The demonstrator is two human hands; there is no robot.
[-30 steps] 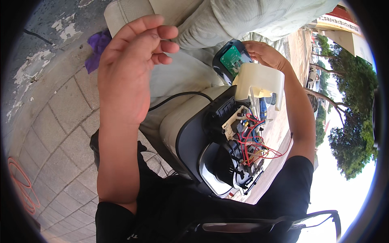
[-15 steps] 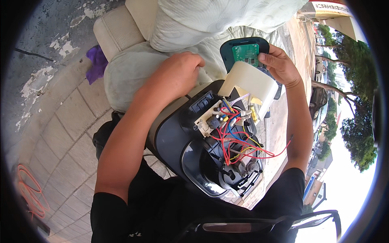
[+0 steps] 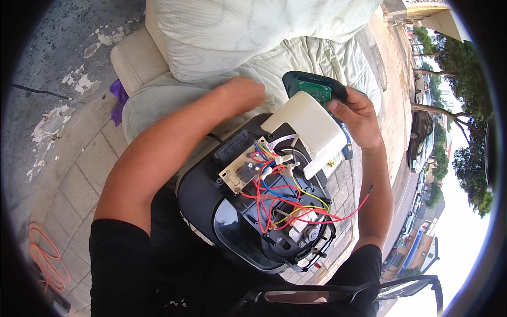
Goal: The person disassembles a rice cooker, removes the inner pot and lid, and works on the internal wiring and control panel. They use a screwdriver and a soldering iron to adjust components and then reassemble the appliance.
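My right hand grips the edge of a dark curved panel, thumb on its inner side. A green circuit board is fixed inside that panel. Close below lies an opened appliance with a dark rounded housing. A cream plastic cover stands up from its far end and hides part of the panel. Red, blue and yellow wires spill over a tan circuit board and a metal part. My left hand is closed beyond the housing; what its fingers hold, if anything, is hidden.
A pale fabric-covered seat spreads behind the appliance. To the left are paving, a purple cloth and a coiled orange cord. A blue-and-black item shows beside the cover. Eyeglasses cross the lower edge.
The appliance appears lower and farther left in view, turned slightly. My right hand has come down with the panel, which is now tilted flatter. My left hand remains closed.
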